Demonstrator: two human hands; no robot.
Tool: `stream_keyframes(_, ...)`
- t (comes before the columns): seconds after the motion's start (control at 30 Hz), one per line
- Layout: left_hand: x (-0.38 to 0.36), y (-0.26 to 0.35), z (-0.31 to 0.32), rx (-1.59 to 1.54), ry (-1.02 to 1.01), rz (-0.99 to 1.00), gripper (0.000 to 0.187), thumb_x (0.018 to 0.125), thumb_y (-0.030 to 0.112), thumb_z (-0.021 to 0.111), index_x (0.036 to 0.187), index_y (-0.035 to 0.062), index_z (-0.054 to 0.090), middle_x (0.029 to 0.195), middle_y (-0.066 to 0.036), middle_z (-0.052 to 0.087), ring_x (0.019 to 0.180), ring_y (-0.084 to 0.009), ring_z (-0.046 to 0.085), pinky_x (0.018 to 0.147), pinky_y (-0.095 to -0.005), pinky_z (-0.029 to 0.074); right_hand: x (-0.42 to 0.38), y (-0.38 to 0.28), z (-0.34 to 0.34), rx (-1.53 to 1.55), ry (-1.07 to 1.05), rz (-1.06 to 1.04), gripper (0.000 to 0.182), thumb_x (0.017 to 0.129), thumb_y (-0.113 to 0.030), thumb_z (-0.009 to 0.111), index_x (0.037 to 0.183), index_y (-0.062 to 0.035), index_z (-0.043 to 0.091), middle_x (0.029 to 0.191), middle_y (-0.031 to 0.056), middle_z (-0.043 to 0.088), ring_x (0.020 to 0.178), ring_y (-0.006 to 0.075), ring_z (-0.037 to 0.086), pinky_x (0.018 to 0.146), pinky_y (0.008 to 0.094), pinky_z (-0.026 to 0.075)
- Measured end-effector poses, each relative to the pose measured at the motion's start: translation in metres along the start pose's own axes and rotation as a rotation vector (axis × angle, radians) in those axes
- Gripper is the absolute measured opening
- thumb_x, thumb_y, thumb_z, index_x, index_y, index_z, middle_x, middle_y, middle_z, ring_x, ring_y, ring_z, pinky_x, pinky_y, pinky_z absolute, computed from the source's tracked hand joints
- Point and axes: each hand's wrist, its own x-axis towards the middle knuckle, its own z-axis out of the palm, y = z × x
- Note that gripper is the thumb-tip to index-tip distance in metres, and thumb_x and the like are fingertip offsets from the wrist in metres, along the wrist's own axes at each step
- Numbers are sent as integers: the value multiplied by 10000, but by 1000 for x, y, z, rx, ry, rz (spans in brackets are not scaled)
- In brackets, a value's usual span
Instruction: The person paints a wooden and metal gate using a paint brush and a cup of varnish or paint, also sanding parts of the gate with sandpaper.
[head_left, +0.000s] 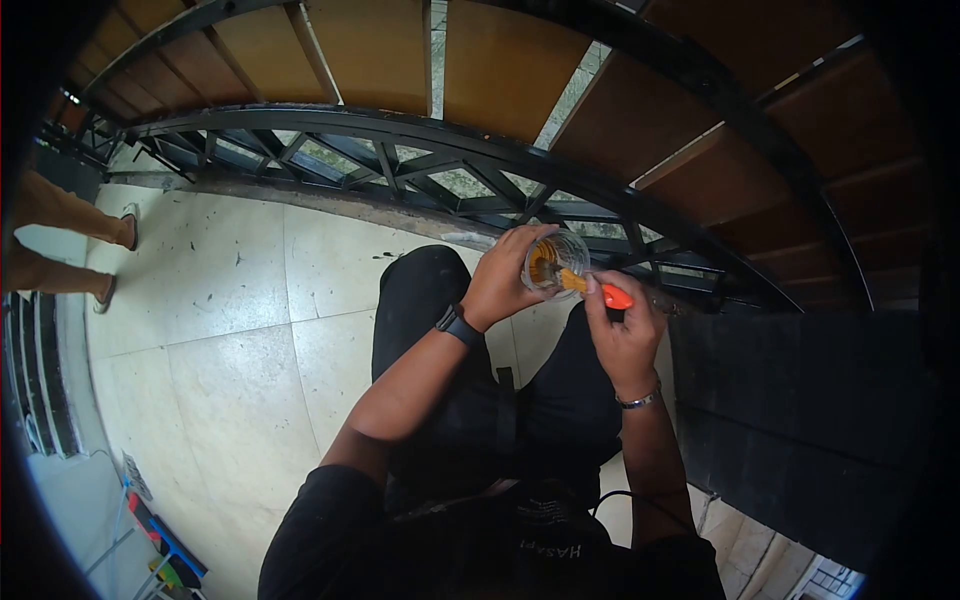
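Paintbrush point(574, 281) with its head in the clear cup point(576, 246) — light, I judge, and stiff, best held by the orange handle point(618, 297) my right hand point(630, 338) pinches; my left hand point(498, 278) wraps the cup's side — probably slick.

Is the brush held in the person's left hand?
No, the right hand holds the brush by its orange handle, while the left hand holds the clear cup.

Head-worn view looks forward and down, hands point(500, 275) near, dark corners perhaps unreadable
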Motion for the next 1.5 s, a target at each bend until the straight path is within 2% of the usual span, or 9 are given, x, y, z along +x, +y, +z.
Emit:
stream_keyframes(0.13,1,-1,1,-4,8,22,821,621,213,862,1342,111,484,1229,-125,582,1162,-334,548,984,-412,457,4,2,6,-1,-21,-11,191,838,-11,718,1003,-5,622,900,125,706,792,255,709,690,325,551)
stream_keyframes(0.37,6,-3,4,-60,-11,-60,830,622,247,884,1335,84,491,1243,-125,579,1158,-324,570,979,-389,470,-11,17,-23,23,159,1,127,898,16,636,1021,15,604,927,138,714,835,206,703,730,301,549)
stream_keyframes(0.47,8,1,4,-124,-36,-88,830,625,250,886,1334,76,489,1226,-129,586,1150,-326,575,982,-387,467,-33,46,-14,362,404,453,156,989,-72,544,1080,55,558,1002,175,688,911,197,672,794,283,536)
stream_keyframes(0.57,9,6,8,-157,-37,-103,827,631,246,884,1335,69,487,1219,-141,589,1141,-325,583,983,-388,465,-46,58,-8,668,562,584,178,998,-101,538,1076,57,561,1007,172,686,910,190,669,832,277,519)
stream_keyframes(0.87,43,30,25,-170,68,-78,846,631,205,869,1348,40,453,1216,-176,569,1095,-331,587,960,-393,474,-45,79,-25,339,650,419,194,993,-114,533,1081,57,557,997,172,694,965,201,661,893,296,492)
stream_keyframes(1.1,51,17,34,-204,120,-141,844,644,192,873,1346,0,445,1260,-183,553,1161,-292,584,1007,-378,459,-23,86,-23,272,478,264,209,997,-129,526,1095,54,545,1021,202,694,982,223,665,916,322,494)
stream_keyframes(1.3,44,5,28,-122,158,-124,861,658,242,880,1354,-5,437,1273,-185,540,1172,-299,573,1010,-382,456,-12,89,1,554,565,437,216,1011,-139,505,1124,42,539,1072,212,671,1024,243,658,929,351,511)
stream_keyframes(1.37,44,0,27,-155,204,-121,859,637,214,865,1354,26,432,1225,-188,562,1129,-338,571,981,-398,458,-10,97,3,823,594,564,208,1016,-130,491,1126,40,538,1109,225,652,1050,252,649,934,372,522)
stream_keyframes(1.5,46,-15,29,-198,240,-102,852,637,203,860,1352,26,434,1230,-192,559,1134,-339,569,986,-396,459,13,106,1,825,613,503,208,1016,-116,484,1135,48,531,1140,239,642,1074,264,644,949,392,525)
